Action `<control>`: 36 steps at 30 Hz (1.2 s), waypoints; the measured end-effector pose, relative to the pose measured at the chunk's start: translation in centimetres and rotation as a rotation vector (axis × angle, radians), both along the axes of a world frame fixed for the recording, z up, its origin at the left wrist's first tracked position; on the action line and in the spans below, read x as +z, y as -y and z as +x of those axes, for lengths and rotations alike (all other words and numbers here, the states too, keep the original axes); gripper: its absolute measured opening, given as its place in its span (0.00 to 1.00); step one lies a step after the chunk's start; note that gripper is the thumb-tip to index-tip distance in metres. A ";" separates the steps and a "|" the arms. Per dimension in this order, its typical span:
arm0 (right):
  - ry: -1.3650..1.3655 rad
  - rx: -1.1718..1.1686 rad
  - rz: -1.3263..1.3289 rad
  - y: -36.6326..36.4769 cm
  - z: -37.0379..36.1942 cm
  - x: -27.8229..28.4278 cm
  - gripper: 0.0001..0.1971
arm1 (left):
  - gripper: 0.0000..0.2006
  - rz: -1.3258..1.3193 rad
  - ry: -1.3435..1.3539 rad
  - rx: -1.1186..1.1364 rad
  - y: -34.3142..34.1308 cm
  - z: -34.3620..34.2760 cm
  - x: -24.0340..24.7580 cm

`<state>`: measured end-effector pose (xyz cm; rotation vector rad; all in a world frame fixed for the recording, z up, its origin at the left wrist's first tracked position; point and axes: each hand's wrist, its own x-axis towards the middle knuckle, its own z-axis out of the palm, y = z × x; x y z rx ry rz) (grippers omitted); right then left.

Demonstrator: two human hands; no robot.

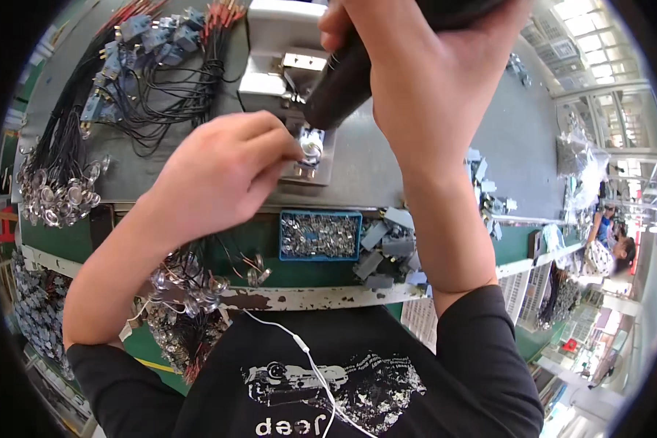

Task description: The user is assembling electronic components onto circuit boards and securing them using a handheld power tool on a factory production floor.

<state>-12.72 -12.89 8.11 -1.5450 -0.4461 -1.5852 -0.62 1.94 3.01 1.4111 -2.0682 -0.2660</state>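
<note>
My right hand is wrapped round a thick black tool, whose kind I cannot make out. Its rounded lower end points down at a metal fixture on the bench. In that fixture sits a small shiny metal part. From the left my left hand reaches in, thumb and fingers pinched together at the part's edge. The fingertips partly cover what they grip. Behind the part, a metal block belongs to the same station; the tool and my right hand hide some of it.
A blue tray of small metal pieces stands before the fixture. Grey plastic housings lie to its right. Bundled black cables with grey-blue connectors and round metal ends fill the left. Another person is at far right.
</note>
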 end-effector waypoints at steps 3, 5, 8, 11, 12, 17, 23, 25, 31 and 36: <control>-0.265 -0.148 0.417 -2.2 -0.8 0.7 0.25 | 0.06 -0.017 0.018 0.003 0.4 -0.4 -1.5; -0.274 -0.166 0.422 -2.0 -1.3 0.5 0.24 | 0.05 -0.026 0.027 -0.011 0.7 -0.6 -2.3; -0.289 -0.191 0.428 -1.9 -2.0 0.3 0.24 | 0.05 -0.046 0.052 -0.019 1.0 -0.9 -2.7; -0.317 -0.199 0.436 -2.0 -2.6 -0.1 0.23 | 0.04 -0.063 0.076 -0.002 0.9 -1.0 -3.1; -0.328 -0.198 0.438 -2.2 -3.0 -0.2 0.23 | 0.04 -0.073 0.088 0.005 0.9 -1.1 -3.3; -0.378 -0.182 0.439 -4.0 -4.1 -0.3 0.22 | 0.04 -0.008 0.029 0.044 1.1 -1.1 -4.2; -0.405 -0.202 0.446 -4.6 -4.3 -0.7 0.20 | 0.07 0.058 -0.042 0.082 1.1 -1.1 -4.6; -0.412 -0.211 0.446 -4.6 -4.2 -0.7 0.20 | 0.08 0.053 -0.041 0.080 1.1 -1.2 -4.5; -0.438 -0.214 0.436 -4.7 -4.3 -0.6 0.19 | 0.13 0.108 -0.062 0.118 1.1 -1.5 -4.2; -0.460 -0.219 0.427 -4.5 -3.9 -0.7 0.18 | 0.15 0.078 -0.081 0.108 1.1 -1.5 -4.3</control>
